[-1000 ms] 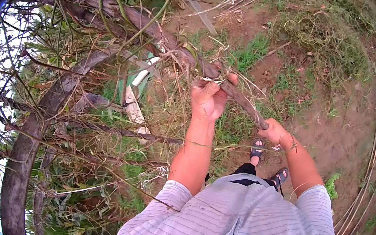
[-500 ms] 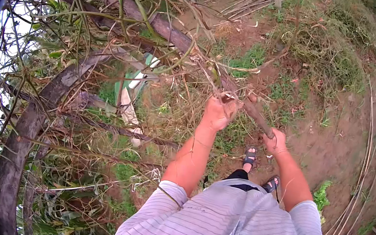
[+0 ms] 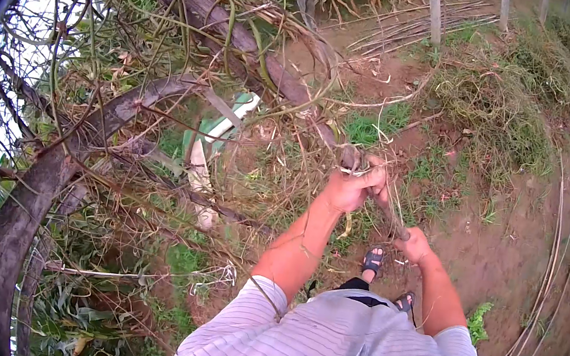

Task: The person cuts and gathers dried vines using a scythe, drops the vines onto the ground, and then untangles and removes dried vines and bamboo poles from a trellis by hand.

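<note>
A thick brown wooden pole (image 3: 281, 79) slants from the upper left down to my hands, tangled in green and dry vines (image 3: 229, 32). My left hand (image 3: 356, 187) is closed on dry vine stems against the pole; its fingers curl round them, and I cannot tell how much of the pole they also grip. Closer to me, my right hand (image 3: 415, 246) is wrapped around the pole's near end. Loose thin stems hang around both hands.
A curved grey post (image 3: 21, 214) stands at left amid dense vines. Heaped cut vines (image 3: 488, 108) lie at upper right, and thin sticks (image 3: 423, 26) lie on the ground behind. Long thin poles (image 3: 555, 238) run along the right. My sandalled feet (image 3: 373, 258) stand on bare soil.
My left hand has moved right and slightly down along the pole, closer to my right hand, and its fingers have closed. My right hand stays on the pole's end, a little lower.
</note>
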A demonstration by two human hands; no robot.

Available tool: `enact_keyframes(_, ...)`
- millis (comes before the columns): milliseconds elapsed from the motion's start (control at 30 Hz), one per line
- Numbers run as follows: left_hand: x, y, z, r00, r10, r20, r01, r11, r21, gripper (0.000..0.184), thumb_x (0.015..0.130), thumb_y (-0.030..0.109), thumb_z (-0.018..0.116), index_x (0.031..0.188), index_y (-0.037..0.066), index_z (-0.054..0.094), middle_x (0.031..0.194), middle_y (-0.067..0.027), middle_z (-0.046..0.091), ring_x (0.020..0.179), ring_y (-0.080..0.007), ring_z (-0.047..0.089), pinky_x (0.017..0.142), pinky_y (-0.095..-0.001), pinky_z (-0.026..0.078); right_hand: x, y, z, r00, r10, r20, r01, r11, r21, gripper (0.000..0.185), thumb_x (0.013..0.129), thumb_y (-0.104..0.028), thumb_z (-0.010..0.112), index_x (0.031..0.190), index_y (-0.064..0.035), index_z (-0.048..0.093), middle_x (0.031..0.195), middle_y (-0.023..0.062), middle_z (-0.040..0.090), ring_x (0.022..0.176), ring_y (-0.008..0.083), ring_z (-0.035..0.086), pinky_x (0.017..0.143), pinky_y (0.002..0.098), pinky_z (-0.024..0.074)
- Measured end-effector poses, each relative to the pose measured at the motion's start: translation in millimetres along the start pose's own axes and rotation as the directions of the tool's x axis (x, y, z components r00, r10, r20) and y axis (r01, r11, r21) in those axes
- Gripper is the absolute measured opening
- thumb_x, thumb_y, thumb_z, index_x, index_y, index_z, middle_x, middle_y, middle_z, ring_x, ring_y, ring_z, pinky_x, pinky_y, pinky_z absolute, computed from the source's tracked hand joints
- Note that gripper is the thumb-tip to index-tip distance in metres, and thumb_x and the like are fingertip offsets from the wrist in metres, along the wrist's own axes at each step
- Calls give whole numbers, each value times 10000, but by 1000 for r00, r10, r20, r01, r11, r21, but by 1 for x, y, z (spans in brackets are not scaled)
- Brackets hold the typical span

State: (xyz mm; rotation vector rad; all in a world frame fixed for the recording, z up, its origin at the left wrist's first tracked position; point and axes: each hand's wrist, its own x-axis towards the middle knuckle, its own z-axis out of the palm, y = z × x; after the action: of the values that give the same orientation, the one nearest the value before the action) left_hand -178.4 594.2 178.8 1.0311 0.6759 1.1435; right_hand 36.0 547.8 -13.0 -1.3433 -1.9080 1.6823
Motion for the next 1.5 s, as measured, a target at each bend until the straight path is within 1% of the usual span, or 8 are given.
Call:
enact_keyframes(67,3,8,1,999,-6,-43,5,1000,-14,337,882,312,699,743,43,550,671,-69,516,653,-240,603,627,-382,498,22,45,11,995,26,-101,-1,970,243,217,747,-204,708,840,-17,648,662,85,583,609,169,499,618,339,463)
enact_keyframes(900,2,68,5,969,197,-147,-219,964,-149,225,898,95,638,1105,23,586,606,44,405,500,-90,422,544,-279,401,-12,92,63,954,118,-276,-98,991,87,237,756,-160,703,926,-28,605,748,169,624,656,277,579,656,400,489)
enact_keyframes(1067,-3,52,14,914,240,-327,-292,949,-120,182,922,117,625,1088,61,576,608,55,392,516,-82,374,552,-270,384,-11,-22,64,741,-311,-596,301,946,-120,342,847,-224,688,1091,-37,538,1001,206,594,936,391,584,821,438,472)
enact_keyframes(1133,-13,56,22,911,239,-337,-290,950,-112,147,925,127,629,1054,78,577,616,49,408,524,-82,383,562,-267,384,-11,-38,70,599,-388,-700,409,900,-149,300,851,-191,669,1071,-24,550,794,154,607,705,334,598,686,417,494)
enact_keyframes(1200,-19,59,22,926,255,-278,-270,963,-15,143,925,170,614,1033,89,568,654,52,386,537,-86,382,598,-282,383,-11,-32,70,787,-251,-563,259,964,-67,319,870,-267,672,1069,-44,560,851,169,654,737,390,610,696,448,498)
enact_keyframes(1267,-26,60,10,957,169,-235,-204,970,-133,160,918,134,626,1051,53,587,623,36,422,524,-92,397,594,-280,392,-7,-25,65,723,-383,-574,345,921,-181,314,867,-296,688,1019,-42,584,699,110,626,579,310,580,599,419,484)
enact_keyframes(1367,-41,94,12,979,134,-153,-156,976,-149,233,882,125,643,1089,29,593,608,28,414,527,-103,425,594,-299,402,-33,-71,40,995,-92,24,83,960,268,267,893,-326,698,890,-83,588,608,-24,493,506,109,433,473,307,362)
enact_keyframes(1500,-36,121,8,946,174,-273,-209,972,-104,276,858,96,644,1119,17,603,641,3,483,538,-143,499,613,-326,461,-48,-90,5,892,-66,448,-237,775,586,317,925,-222,673,691,-136,477,585,-48,424,478,66,339,445,254,250)
